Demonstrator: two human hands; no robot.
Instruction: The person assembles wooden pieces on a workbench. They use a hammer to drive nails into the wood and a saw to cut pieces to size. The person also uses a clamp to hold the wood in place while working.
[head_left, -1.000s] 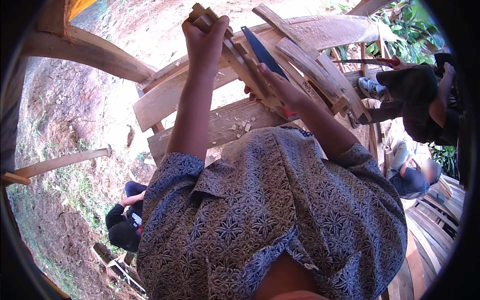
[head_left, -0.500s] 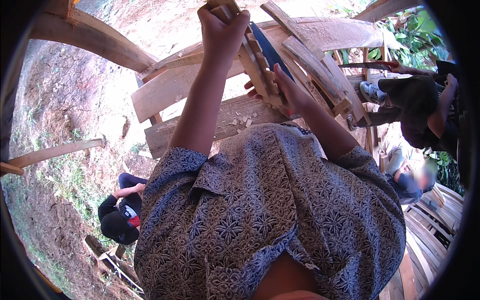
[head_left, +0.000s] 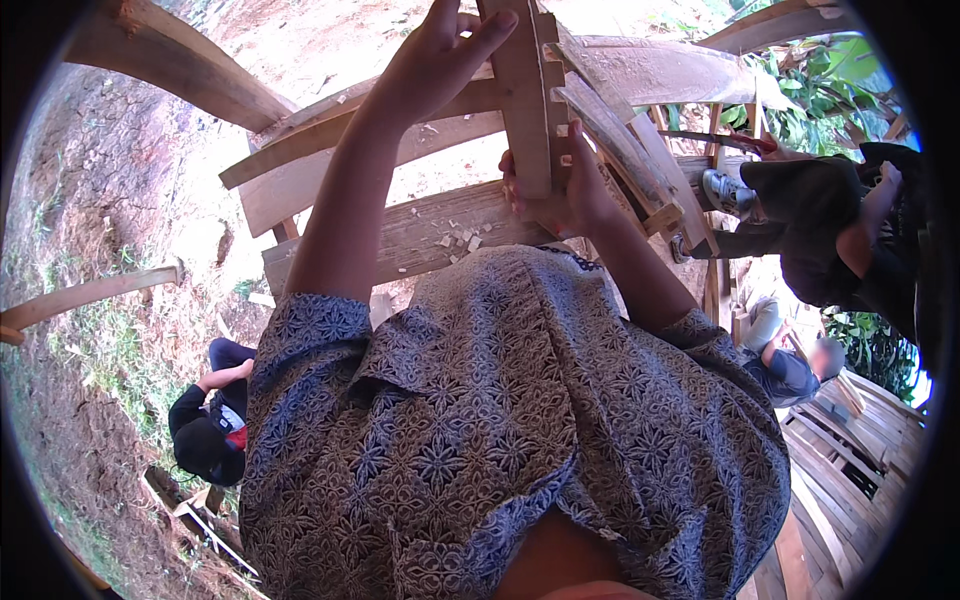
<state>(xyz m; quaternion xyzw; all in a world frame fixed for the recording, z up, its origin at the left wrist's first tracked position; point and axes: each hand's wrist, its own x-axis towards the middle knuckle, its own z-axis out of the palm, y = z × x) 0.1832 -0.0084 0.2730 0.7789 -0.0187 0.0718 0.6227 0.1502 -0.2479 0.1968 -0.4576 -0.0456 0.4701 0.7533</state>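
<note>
Notched wood (head_left: 522,110): state of work and open room

Position: The notched wood is in front of the chest, its length running from the right hand (head_left: 592,195) to the top edge of the view. Its broad, flat face shows; the notches (head_left: 556,95) lie along the right side. (Whether the flat board and the notched strip are one part or two cannot be told.)

Hands: The right hand grasps the lower end, with fingers at the left side and thumb at the right. The left hand (head_left: 437,55) is at the upper part, its thumb over the flat face. Its fingers run partly out of view, so its hold cannot be confirmed.

Progress: Several notches appear finished. Wood chips (head_left: 462,240) lie on the near plank (head_left: 400,236), which is consistent with cutting work. No tool shows in either hand; judged from this, no cut is under way. Whether more notches or trimming remain cannot be determined.

Edges and room: The lower end of the notched wood is near the shirt (head_left: 500,400), which limits movement toward the body. A curved board (head_left: 360,128) passes behind the flat face. The wood pile (head_left: 625,150) is just beside the notched side, so clearance there appears tight. Beyond the pile, a co-worker (head_left: 810,205) holds a saw (head_left: 705,137), well apart from the right hand. The widest room appears to be at the left, over the ground (head_left: 110,200).
</note>
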